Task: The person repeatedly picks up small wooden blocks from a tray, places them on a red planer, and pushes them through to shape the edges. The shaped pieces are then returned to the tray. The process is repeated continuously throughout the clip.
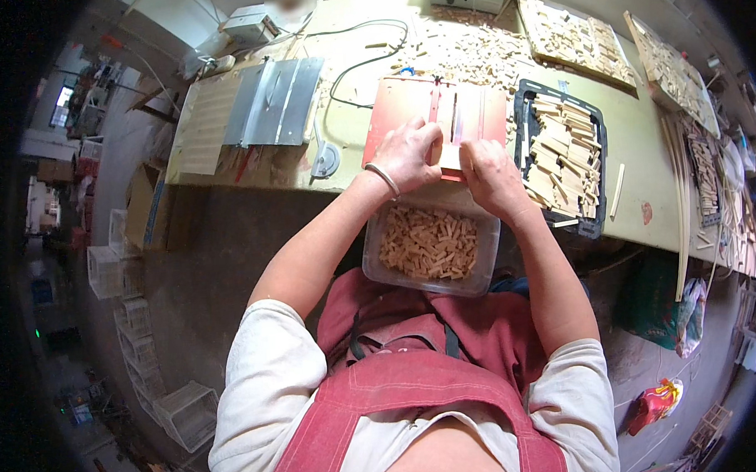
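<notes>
Head | wood piece (pixel 450 157) between left hand (pixel 410 154) and right hand (pixel 493 175) | both pinching it

cdbd box (pixel 142 203), grn sack (pixel 649 308), red/yel bag (pixel 650 408)

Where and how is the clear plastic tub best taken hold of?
Probably by the left and right side walls of the tub, coming from the near side: its near rim is in view, while its far end sits close to the table, and the loose wood pieces inside favour keeping it level.
</notes>
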The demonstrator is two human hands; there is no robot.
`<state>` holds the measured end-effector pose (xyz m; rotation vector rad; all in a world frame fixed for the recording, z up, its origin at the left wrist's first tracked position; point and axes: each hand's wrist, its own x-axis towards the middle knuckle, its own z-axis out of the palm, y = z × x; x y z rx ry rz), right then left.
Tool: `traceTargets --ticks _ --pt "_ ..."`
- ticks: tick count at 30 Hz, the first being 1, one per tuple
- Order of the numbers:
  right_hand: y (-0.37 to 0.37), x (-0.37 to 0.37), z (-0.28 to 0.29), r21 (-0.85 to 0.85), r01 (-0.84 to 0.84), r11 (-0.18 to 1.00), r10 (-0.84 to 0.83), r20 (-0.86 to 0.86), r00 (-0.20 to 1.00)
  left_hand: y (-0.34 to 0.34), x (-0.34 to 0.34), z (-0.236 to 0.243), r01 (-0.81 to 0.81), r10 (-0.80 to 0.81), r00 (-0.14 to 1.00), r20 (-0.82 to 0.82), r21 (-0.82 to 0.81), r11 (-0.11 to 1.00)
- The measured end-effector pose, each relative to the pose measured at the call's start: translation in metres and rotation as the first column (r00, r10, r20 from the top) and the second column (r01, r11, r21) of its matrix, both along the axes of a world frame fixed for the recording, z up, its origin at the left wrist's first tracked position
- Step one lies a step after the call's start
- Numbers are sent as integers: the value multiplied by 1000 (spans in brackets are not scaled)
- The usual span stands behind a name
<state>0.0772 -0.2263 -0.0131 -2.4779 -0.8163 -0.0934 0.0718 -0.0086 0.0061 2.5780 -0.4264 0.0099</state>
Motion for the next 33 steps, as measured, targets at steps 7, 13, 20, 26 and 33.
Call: traceTargets --ticks 7,13,20,26,33 --pt "-1 3 -13 39 34 999 -34 -11 999 -1 1 0 -19 19 1000 -5 17 1000" --pt "-1 9 -9 86 38 996 -35 -30 999 -2 9 12 -27 34 992 -123 57 998" --pt "4 25 -8 51 80 996 -77 -46 996 1 30 0 -8 10 1000 -29 51 999" --pt "5 39 -12 72 101 992 -101 6 995 1 48 0 19 -12 993 -117 61 998" --pt "5 56 -15 60 125 990 -123 -27 992 4 63 -7 12 -12 1000 -9 14 1000"
